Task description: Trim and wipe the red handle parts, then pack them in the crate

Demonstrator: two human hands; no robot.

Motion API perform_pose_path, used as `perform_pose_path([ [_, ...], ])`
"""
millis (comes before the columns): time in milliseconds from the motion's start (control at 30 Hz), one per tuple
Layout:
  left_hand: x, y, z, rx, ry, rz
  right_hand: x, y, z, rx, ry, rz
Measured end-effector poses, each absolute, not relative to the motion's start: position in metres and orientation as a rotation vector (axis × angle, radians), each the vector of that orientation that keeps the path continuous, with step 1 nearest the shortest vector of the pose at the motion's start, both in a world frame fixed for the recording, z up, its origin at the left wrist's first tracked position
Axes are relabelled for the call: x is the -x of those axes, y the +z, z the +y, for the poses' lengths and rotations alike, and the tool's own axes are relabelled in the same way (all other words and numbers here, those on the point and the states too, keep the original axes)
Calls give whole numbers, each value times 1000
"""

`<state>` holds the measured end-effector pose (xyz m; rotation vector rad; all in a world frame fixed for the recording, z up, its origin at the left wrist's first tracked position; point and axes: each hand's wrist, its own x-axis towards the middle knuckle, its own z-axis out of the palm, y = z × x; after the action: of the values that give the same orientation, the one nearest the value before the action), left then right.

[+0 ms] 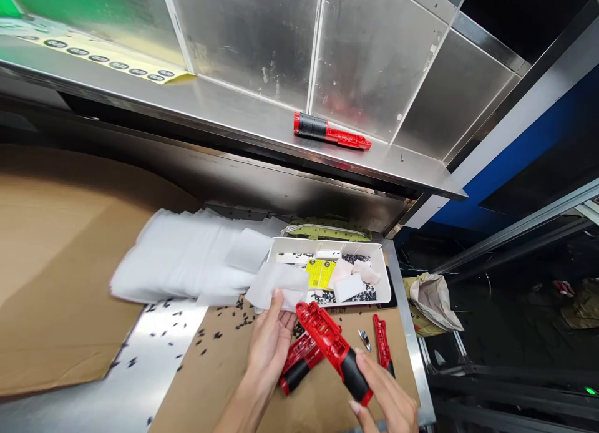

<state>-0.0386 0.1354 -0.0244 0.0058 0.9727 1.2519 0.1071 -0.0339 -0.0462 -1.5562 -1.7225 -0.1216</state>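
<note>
The right hand [386, 395] holds a red tool [334, 349] by its black handle end, low near the person, with the red end tipped up and away toward the left hand [271, 345]. Held like this, its open inner side faces up, so it is easy to look into. The right grip is closed round the handle, fingers under it and thumb on top. The left hand lies flat and open, its fingers stretched out, and its fingertips touch a white slip [281, 286] that hangs over the edge of the white tray [381, 277]. It holds nothing tight. A second red piece [299, 364] with a black end lies on the tabletop [219, 370] just under the held tool, and a thin red part [382, 345] and a small metal bit [364, 339] lie just beside it to the right. The tray holds a yellow label [320, 272], white slips and tiny black bits, close by so a hand can reach in. More black bits are spilled near a pile of white sheets [182, 258]. One more red tool [330, 131] rests up on the metal shelf [224, 115], well apart.
</note>
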Motion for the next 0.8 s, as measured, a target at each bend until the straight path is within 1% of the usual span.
perform_pose_path([
  [200,38,-20,131,-49,1256,932,-99,-43,-30,1604,-76,-1598],
  [367,36,-20,124,-95,1189,849,-93,-44,-27,1560,65,-1484],
  [467,34,-22,121,-62,1165,801,-92,-51,-26,1608,229,-1308],
  [600,33,-23,120,15,1145,756,-89,-61,-26,1541,502,-1115],
  [667,35,-21,121,38,1155,745,-88,-62,-25,1548,463,-1122],
  [800,37,-21,118,15,1118,755,-91,-50,-21,1589,88,-1321],
])
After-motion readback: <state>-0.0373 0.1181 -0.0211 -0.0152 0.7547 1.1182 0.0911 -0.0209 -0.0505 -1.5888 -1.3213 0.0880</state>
